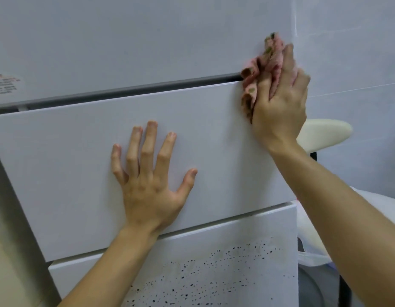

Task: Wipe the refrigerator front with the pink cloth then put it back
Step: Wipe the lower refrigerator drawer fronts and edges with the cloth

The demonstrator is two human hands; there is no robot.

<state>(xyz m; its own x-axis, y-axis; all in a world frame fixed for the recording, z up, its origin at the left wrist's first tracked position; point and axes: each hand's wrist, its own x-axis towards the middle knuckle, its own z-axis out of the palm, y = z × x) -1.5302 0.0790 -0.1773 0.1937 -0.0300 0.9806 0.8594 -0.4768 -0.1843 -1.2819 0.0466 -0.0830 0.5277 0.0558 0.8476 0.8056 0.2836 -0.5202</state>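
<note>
We see a white refrigerator front (148, 52) filling most of the view, and we take its dark horizontal gap (125, 88) between the upper door and the middle drawer panel (70, 162) as our landmark.

At the right end of that gap, the right hand (280, 107) presses a bunched pink cloth (262, 67) against the refrigerator. The cloth straddles the gap, part on the upper door above it and part on the drawer panel below it, close to the refrigerator's right edge. The right hand's fingers (287, 60) curl over the cloth and grip it, with folds of fabric spilling out to the left of the fingers and above the fingertips. The cloth carries small greenish marks in its pattern.

Below the gap, near the middle of the drawer panel, the left hand (148, 185) lies flat on the surface, open with fingers spread and pointing up toward the gap; it holds nothing.

Further below the gap, under the drawer panel, a lower panel (214, 273) shows a scatter of dark specks. Just above the gap's left end, a label (5, 84) with red print sits on the upper door, too blurred to read. To the right of the gap, beyond the refrigerator's edge, a cream rounded object (325, 134) stands before a pale tiled wall (358, 63).
</note>
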